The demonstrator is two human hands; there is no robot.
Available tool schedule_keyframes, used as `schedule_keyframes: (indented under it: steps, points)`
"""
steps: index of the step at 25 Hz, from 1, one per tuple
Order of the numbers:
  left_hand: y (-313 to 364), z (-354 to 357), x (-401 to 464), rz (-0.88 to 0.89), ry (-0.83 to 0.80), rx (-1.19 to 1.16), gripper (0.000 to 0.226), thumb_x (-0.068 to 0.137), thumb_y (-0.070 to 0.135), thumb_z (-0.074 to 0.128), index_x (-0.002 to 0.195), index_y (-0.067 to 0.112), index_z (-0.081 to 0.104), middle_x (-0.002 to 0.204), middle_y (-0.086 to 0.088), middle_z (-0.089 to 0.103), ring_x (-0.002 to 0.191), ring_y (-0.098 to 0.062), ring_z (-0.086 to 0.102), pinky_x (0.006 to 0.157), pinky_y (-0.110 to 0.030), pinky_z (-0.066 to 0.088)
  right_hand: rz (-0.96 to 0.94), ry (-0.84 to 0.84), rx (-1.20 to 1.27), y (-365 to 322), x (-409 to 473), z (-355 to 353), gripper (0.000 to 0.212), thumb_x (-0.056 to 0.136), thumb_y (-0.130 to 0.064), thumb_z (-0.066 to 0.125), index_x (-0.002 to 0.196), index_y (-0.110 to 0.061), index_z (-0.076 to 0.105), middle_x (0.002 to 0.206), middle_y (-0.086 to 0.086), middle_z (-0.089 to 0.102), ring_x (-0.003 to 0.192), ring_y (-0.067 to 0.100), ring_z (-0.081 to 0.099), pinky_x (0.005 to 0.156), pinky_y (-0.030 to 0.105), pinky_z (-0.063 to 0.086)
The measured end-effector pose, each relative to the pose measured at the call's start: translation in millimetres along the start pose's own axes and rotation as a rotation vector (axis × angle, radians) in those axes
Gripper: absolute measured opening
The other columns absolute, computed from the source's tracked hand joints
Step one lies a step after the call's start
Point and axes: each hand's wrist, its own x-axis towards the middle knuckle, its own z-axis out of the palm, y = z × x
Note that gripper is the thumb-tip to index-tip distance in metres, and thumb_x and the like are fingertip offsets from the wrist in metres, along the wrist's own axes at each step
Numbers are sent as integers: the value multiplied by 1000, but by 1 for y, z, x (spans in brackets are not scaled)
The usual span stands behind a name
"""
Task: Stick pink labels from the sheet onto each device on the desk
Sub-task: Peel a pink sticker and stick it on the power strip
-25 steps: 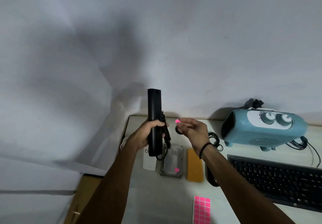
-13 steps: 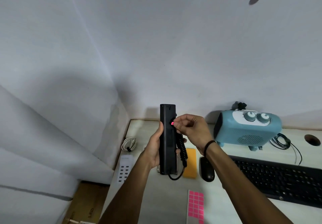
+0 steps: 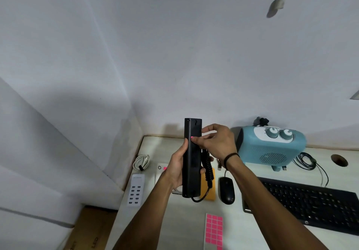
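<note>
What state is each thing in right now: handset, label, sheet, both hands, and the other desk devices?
Black handset: held upright above the desk.
Pink label: pressed against the handset.
Left hand: grips the handset.
Right hand: fingertips on the label.
Label sheet: flat on the desk, partly used.
Mouse: on the desk, no label visible.

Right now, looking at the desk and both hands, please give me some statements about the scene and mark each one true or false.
1. The left hand grips the black handset upright. True.
2. The right hand presses a pink label against the handset. True.
3. The pink label sheet lies on the keyboard. False: it lies on the desk, left of the keyboard.
4. The black mouse is held in a hand. False: it rests on the desk.
5. The blue heater stands behind the keyboard. True.
</note>
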Motion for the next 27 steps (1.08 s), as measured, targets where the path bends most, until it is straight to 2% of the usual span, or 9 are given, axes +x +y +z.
schedule_keyframes:
  steps: [5, 8, 9, 11, 13, 17, 20, 24, 27]
  points:
    - [3, -2, -2, -1, -19, 21, 90, 94, 73, 44, 144, -1, 47, 124, -33, 52, 78, -34, 58, 67, -40, 49, 9, 63, -125, 3, 9, -2, 58, 50, -52, 93, 92, -21, 66, 75, -4, 74, 69, 8, 72, 72, 34, 62]
    - [7, -1, -5, -12, -49, 37, 93, 96, 74, 36, 141, -6, 46, 119, -34, 56, 70, -32, 56, 68, -40, 49, 15, -63, -135, 11, 14, -5, 84, 51, -66, 85, 122, -29, 60, 110, -9, 65, 98, 11, 65, 90, 36, 56]
    - [9, -1, -5, -13, -51, 55, 92, 97, 73, 34, 140, -7, 46, 119, -35, 56, 69, -32, 55, 69, -41, 48, 13, -163, -84, 14, 15, -5, 79, 59, -64, 83, 126, -31, 59, 118, -10, 63, 105, 13, 65, 93, 38, 55]
    - [10, -3, -4, -17, -42, 95, 90, 98, 71, 33, 137, -9, 49, 119, -34, 57, 72, -33, 56, 71, -42, 49, -21, -318, 55, 19, 13, -1, 52, 76, -51, 78, 121, -30, 62, 118, -5, 67, 102, 17, 70, 85, 36, 59]
    - [12, 2, -5, -43, -4, 125, 84, 99, 69, 36, 131, -6, 58, 112, -29, 62, 75, -35, 60, 72, -42, 52, -47, -314, 129, 25, 12, 3, 36, 87, -38, 72, 119, -25, 63, 116, 1, 69, 93, 15, 73, 74, 32, 60]
    - [15, 9, -7, -46, 85, 109, 64, 99, 61, 42, 111, 7, 75, 87, -16, 70, 80, -37, 67, 64, -43, 55, -23, -346, 200, 31, 8, 8, 32, 96, -26, 62, 125, -12, 58, 118, 7, 68, 85, 13, 74, 71, 36, 62]
    - [11, 4, -2, -60, 154, 163, 72, 89, 68, 56, 120, 5, 71, 93, -18, 68, 92, -40, 63, 64, -42, 54, -6, -382, 235, 31, 5, 11, 30, 98, -19, 58, 127, -10, 55, 114, 6, 69, 78, 14, 74, 53, 26, 56]
    - [8, -1, 2, -77, 205, 243, 79, 86, 70, 61, 126, 2, 65, 101, -25, 66, 73, -30, 69, 59, -38, 56, 11, -396, 269, 34, 4, 14, 28, 98, -19, 58, 125, -11, 55, 108, 6, 72, 91, 27, 74, 85, 59, 56]
    - [6, -4, 3, -77, 181, 225, 85, 87, 74, 55, 128, 0, 64, 107, -28, 61, 68, -30, 65, 56, -38, 56, 27, -388, 279, 40, 7, 13, 28, 97, -20, 59, 124, -12, 57, 111, 9, 70, 95, 40, 70, 84, 69, 50]
